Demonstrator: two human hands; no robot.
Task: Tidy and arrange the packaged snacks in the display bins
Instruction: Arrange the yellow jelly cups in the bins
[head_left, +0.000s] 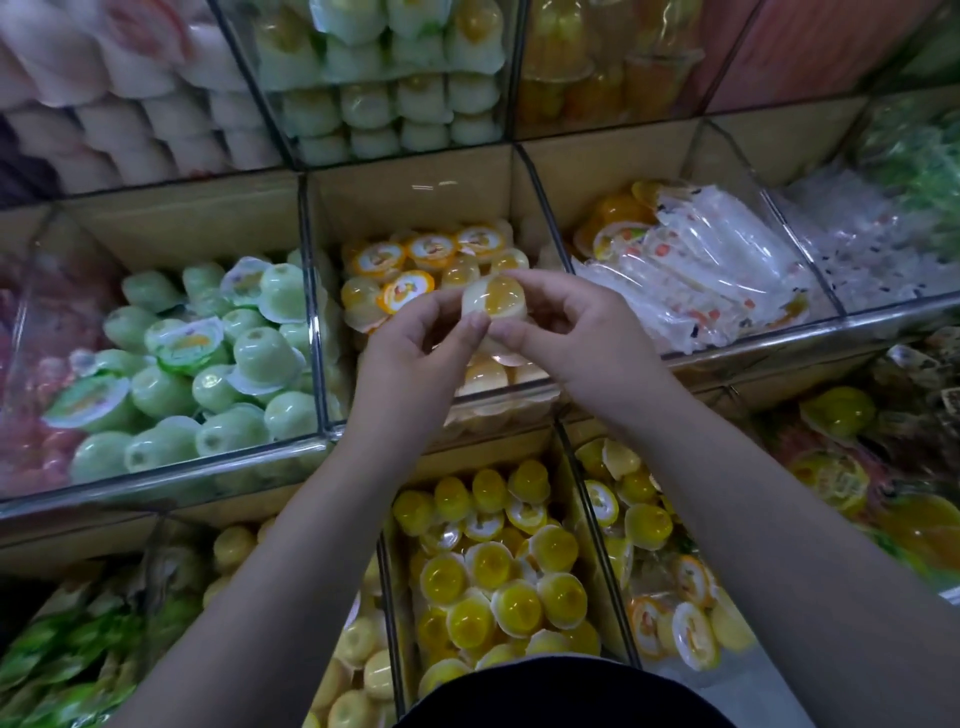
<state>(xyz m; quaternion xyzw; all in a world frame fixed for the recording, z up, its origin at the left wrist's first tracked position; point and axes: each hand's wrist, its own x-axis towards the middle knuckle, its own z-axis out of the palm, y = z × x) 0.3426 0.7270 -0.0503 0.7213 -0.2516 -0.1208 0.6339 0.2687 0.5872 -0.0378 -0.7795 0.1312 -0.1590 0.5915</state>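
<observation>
Jelly cup (493, 304), judged light and slick, is pinched between left hand (415, 353) and right hand (576, 332); its rim is probably best gripped.

My bare forearms enter from the lower left and lower right corners of the frame and converge at its centre, wrists slightly bent. There my left hand (410, 343) and right hand (566, 332) meet, fingers curled, pinching a single jelly cup (496, 299) between them. My thumbs come tip to tip below the cup, and my right index finger arches over its top.
</observation>
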